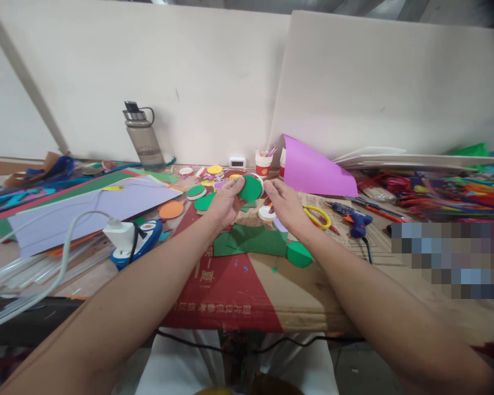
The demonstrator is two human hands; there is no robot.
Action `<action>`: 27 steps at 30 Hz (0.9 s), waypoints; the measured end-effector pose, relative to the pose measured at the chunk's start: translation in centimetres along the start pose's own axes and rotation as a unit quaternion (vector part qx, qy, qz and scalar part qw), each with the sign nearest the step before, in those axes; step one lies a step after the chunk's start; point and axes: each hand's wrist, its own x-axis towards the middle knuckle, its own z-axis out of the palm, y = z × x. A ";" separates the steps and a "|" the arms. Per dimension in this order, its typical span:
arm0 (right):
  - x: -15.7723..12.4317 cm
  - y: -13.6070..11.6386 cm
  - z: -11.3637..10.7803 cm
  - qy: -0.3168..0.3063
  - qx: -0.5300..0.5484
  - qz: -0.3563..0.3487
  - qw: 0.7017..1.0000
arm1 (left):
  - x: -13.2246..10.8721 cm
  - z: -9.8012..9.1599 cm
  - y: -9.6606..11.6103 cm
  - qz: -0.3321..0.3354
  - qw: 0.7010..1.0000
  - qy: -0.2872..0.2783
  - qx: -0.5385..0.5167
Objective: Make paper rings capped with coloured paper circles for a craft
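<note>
My left hand (pixel 226 204) pinches a green round disc (pixel 250 188) by its left edge, thumb on the face. A pale rim shows behind the disc on its right side. Beside that rim is my right hand (pixel 287 204), fingers curled together; what they grip, if anything, is too small to make out. Under the right fingers lies a white disc (pixel 267 213). A cut piece of green sheet (pixel 251 240) rests on the cardboard below my hands, with another green disc (pixel 299 254) at its right end. More green discs (pixel 196 192) lie left of my hands.
Yellow-handled scissors (pixel 324 218) and a blue glue gun (pixel 358 222) lie to the right. A bottle (pixel 145 140), paper cup (pixel 264 163) and purple sheet (pixel 316 171) stand at the back. Left are a power strip (pixel 148 238) with white cable and lilac sheets (pixel 102 208).
</note>
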 end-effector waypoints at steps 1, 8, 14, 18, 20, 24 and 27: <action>0.0 -0.1 -0.1 0.006 0.011 0.001 1.000 | 0.0 0.0 -0.1 -0.002 1.000 -0.001 0.001; 0.6 0.4 0.2 -0.002 0.119 0.111 0.987 | -0.2 0.5 -0.2 -0.016 0.999 -0.027 0.025; 1.2 0.7 -0.1 0.002 0.186 0.127 0.974 | -0.5 0.7 0.3 -0.137 0.987 -0.082 0.007; 1.3 1.1 -0.4 -0.003 0.121 0.092 0.988 | -0.7 0.5 0.4 -0.166 0.978 -0.123 -0.021; 1.3 1.4 -0.5 0.012 0.076 0.066 0.995 | -0.7 0.6 0.4 -0.146 0.980 -0.130 -0.028; 1.0 1.5 -0.2 0.101 -0.022 0.002 0.995 | -0.7 1.2 0.1 -0.087 0.989 -0.111 -0.034; 0.6 1.1 0.4 0.097 -0.060 -0.017 0.993 | -0.8 1.7 -0.2 -0.043 0.993 -0.099 -0.039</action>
